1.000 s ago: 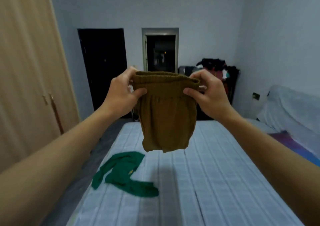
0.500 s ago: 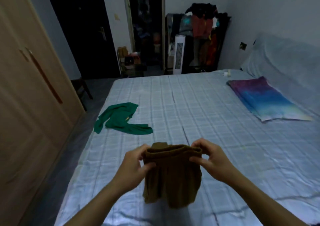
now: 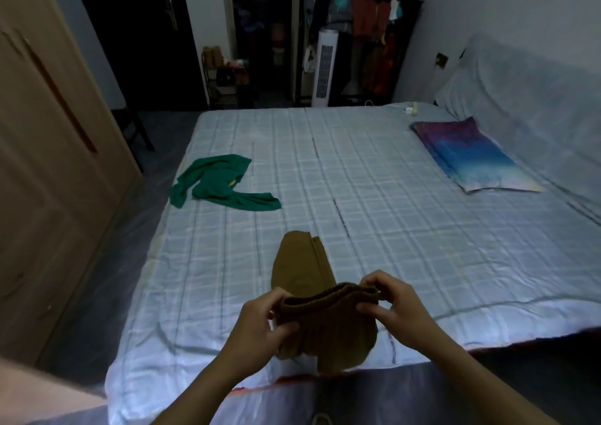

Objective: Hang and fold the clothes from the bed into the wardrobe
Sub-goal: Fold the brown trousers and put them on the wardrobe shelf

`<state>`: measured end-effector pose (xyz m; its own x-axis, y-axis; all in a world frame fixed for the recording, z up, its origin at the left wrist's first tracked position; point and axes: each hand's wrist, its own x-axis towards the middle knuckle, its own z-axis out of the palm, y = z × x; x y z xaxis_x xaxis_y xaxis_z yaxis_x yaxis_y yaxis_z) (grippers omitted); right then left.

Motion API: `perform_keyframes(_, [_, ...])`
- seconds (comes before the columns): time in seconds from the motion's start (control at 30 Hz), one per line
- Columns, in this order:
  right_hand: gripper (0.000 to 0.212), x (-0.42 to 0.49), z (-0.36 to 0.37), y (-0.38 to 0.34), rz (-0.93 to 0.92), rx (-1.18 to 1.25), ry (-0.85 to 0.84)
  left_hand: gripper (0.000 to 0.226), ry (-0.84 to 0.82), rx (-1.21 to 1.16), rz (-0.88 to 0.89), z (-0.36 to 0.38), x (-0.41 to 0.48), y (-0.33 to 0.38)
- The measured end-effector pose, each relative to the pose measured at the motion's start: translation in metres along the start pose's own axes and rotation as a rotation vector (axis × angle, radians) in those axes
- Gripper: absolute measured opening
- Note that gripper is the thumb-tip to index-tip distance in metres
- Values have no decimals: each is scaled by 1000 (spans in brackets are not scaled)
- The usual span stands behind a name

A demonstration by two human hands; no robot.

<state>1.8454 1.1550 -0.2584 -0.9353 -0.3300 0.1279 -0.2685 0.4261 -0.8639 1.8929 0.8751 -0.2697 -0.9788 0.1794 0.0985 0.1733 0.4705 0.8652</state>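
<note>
now | left hand [image 3: 260,322], right hand [image 3: 396,307] pinch shorts [image 3: 300,266] waistband | legs on bed [image 3: 390,223] by near edge

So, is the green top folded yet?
Not folded: the green top lies crumpled on the bed, sleeves sprawled apart. Left hand and right hand grip the shorts instead.

You've brought the brown shorts [image 3: 325,327] down from up in front of you to the near edge of the bed [image 3: 422,245]. A second ago they hung free in the air. Now the far end lies flat on the bed, stretched away from you. Left hand [image 3: 260,322] and right hand [image 3: 398,307] came down with the waistband. Your view has tipped downward.
</note>
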Motion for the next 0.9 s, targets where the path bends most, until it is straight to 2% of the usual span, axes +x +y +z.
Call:
perform_keyframes(0.3, [21, 49, 1, 10, 9, 54, 40, 28, 63, -9, -39, -6, 42, -13])
perform_keyframes(0.47, [21, 114, 3, 46, 52, 112, 17, 23, 92, -11, -130, -6, 99, -36])
perform_keyframes(0.6, [22, 171, 4, 83, 97, 154, 0, 32, 113, -59, -224, -3, 152, -57])
perform_keyframes(0.9, [22, 266, 11, 149, 218, 103, -46, 31, 127, -92, -370, 9, 248, -120])
